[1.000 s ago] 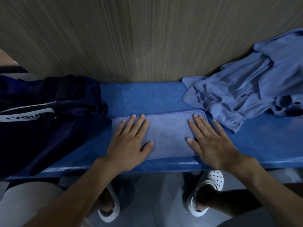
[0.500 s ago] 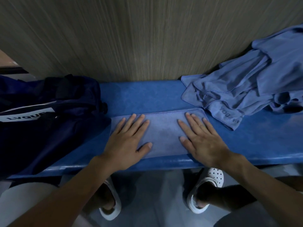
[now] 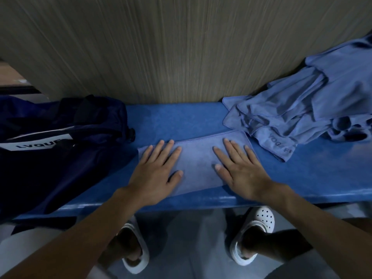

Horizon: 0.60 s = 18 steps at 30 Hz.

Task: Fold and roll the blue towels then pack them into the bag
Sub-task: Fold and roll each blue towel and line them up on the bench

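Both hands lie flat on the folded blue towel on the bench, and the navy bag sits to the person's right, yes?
No: the head view shows the navy bag on the person's left. The left hand and right hand do lie flat on the folded blue towel on the bench.

You're in what looks like a gym or sports-club changing room: a long blue bench (image 3: 181, 117) runs along a wood-grain wall panel (image 3: 161, 47) above a smooth grey floor (image 3: 191, 242). A dark sports bag (image 3: 60, 154) sits toward one end and a heap of towels (image 3: 298, 111) printed "YOGA" toward the other. You're wearing white clogs (image 3: 261, 217).
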{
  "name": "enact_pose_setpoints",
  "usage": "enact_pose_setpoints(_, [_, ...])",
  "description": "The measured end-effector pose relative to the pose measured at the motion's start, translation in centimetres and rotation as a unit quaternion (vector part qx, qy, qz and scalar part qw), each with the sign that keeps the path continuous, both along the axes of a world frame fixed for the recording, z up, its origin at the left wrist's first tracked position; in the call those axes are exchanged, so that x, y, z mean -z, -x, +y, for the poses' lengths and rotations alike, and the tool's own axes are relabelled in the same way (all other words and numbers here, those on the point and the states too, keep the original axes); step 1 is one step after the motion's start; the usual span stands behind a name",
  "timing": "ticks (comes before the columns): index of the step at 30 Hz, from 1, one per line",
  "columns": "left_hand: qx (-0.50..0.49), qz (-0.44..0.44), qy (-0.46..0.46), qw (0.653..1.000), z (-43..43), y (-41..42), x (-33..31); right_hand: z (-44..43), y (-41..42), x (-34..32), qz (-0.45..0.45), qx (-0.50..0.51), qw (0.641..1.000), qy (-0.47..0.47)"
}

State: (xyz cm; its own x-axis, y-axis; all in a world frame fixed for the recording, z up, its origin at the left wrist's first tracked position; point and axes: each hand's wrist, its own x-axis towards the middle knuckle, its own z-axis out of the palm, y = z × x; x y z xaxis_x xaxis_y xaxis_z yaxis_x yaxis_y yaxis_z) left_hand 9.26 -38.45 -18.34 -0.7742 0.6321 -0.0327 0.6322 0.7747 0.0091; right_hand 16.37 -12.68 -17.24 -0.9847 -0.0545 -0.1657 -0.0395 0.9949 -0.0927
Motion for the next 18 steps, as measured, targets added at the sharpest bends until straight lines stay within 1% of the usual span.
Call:
enact_pose_setpoints(2, [-0.029, -0.004, 0.01, 1.0, 0.4, -0.8, -0.2, 0.3, 1.5, -1.3, -0.039, -0.003, 0.999, 0.012])
enact_pose_setpoints(3, [-0.049, -0.002, 0.015, 0.999, 0.6, -1.2, -0.4, 0.2, 1.8, -1.9, -0.027, -0.004, 1.0, 0.005])
enact_pose_setpoints(5, [-0.076, -0.015, 0.043, 0.996, 1.0, -2.3, -1.3, -0.6, 1.0, -2.6, 0.051, 0.014, 0.998, -0.04])
enact_pose_setpoints(7, [-0.093, -0.035, 0.092, 0.991, 1.3, -3.2, -2.8, -1.4, -0.5, -2.2, 0.11, 0.053, 0.99, -0.067])
enact_pose_setpoints(9, [-0.088, -0.032, 0.135, 0.986, 1.6, -3.7, -4.3, -1.9, -1.3, -1.5, 0.096, 0.073, 0.991, -0.049])
enact_pose_setpoints(10, [-0.075, -0.016, 0.136, 0.988, 1.8, -3.7, -4.7, -1.9, -1.2, -1.4, 0.086, 0.067, 0.993, -0.037])
enact_pose_setpoints(11, [-0.054, 0.003, 0.125, 0.991, 1.9, -3.6, -5.3, -1.8, -0.8, -1.4, 0.075, 0.055, 0.995, -0.022])
enact_pose_setpoints(13, [-0.004, 0.046, 0.069, 0.997, 2.0, -2.9, -5.5, -1.4, 0.5, -1.0, 0.028, 0.011, 0.999, 0.024])
enact_pose_setpoints(15, [0.059, 0.053, 0.011, 0.997, 2.3, -1.7, -4.7, -1.1, 1.9, -0.7, -0.013, -0.021, 0.998, 0.056])
enact_pose_setpoints(18, [0.078, -0.001, -0.016, 0.997, 3.0, 0.1, -4.0, -0.6, 3.6, -0.6, -0.035, -0.038, 0.996, 0.071])
